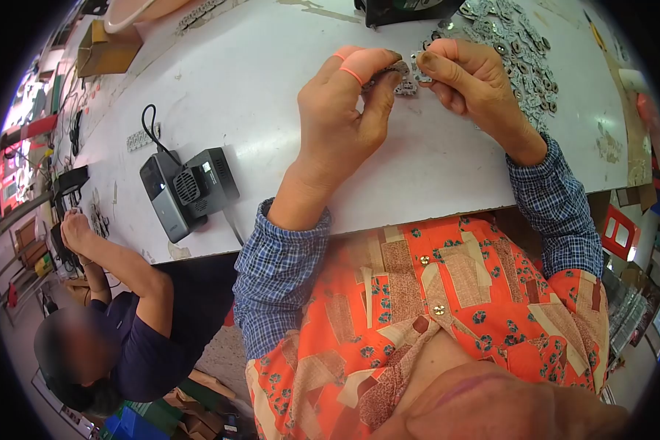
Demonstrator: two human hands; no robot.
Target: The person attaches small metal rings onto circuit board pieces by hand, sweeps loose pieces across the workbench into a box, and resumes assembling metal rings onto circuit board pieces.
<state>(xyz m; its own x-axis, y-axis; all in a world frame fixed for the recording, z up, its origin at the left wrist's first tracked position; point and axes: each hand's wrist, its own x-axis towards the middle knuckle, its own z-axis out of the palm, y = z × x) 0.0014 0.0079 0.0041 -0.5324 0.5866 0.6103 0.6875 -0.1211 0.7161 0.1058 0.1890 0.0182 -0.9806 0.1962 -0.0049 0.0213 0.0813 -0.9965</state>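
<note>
In the head view, both hands meet above the far part of the white counter (264, 139), with the small metal parts between them. The left hand (339, 114) has its fingers closed on a grey metal part (397, 68), which sits between the thumb and the bent forefinger, just beside their tips; the fingers hide some of it. Orange bands ring two of that hand's fingers. Another metal piece (405, 89) shows just below the part, next to the thumb tip; whether it is joined to the part above, I cannot tell. The right hand (478, 82) pinches a small silvery piece (421, 67) at the ends of its thumb and forefinger, on the side facing the left hand. The two held pieces are very near each other; whether they touch is unclear. Beyond and to the right of the right hand, a loose heap of similar metal parts (524, 55) spreads over the counter. A black box (403, 11) stands past the fingertips, at the upper edge of the view.
</note>
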